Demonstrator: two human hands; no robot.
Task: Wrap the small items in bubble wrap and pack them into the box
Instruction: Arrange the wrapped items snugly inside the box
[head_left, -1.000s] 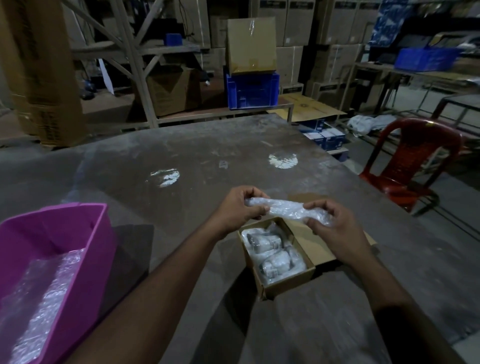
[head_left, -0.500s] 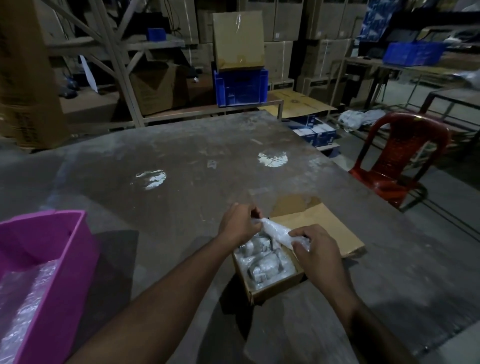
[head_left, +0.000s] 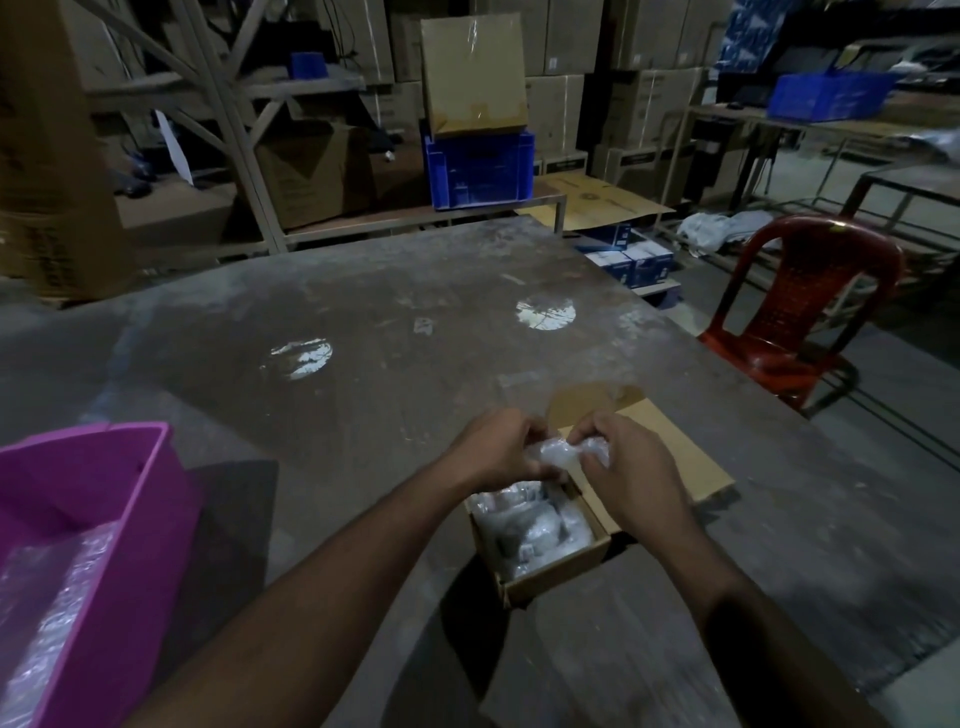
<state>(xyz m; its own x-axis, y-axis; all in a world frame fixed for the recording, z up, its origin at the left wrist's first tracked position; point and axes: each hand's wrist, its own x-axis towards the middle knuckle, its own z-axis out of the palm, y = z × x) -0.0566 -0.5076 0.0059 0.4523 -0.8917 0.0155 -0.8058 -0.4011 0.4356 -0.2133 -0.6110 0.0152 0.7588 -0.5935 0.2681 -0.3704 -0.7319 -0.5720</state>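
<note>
Far out to the left of both hands, at the near-left edge of the surface (head_left: 363, 291), sits a pink bin (head_left: 119, 499) with a sheet of bubble wrap (head_left: 47, 618) lying loose inside it. Coming in toward the middle, the left hand (head_left: 493, 449) has its grip closed on the left end of a bubble-wrapped bundle (head_left: 563, 454), fingers curled round the plastic. The bundle hangs between the two hands, just above the far end of the open cardboard box (head_left: 550, 584). What is inside the wrap cannot be made out; the picture is blurred there. Below and slightly nearer than the hands, the box already holds other wrapped items (head_left: 535, 535), pale and crowded together, filling most of its floor. On the other side, the right hand (head_left: 631, 470) has its grip shut on the right end of the same bundle, thumb and fingertips pinching the wrap. The box's flap (head_left: 675, 441) lies folded out flat beyond and to the right of that hand. Well apart to the right, off the surface, stands a red plastic chair (head_left: 800, 312).
</note>
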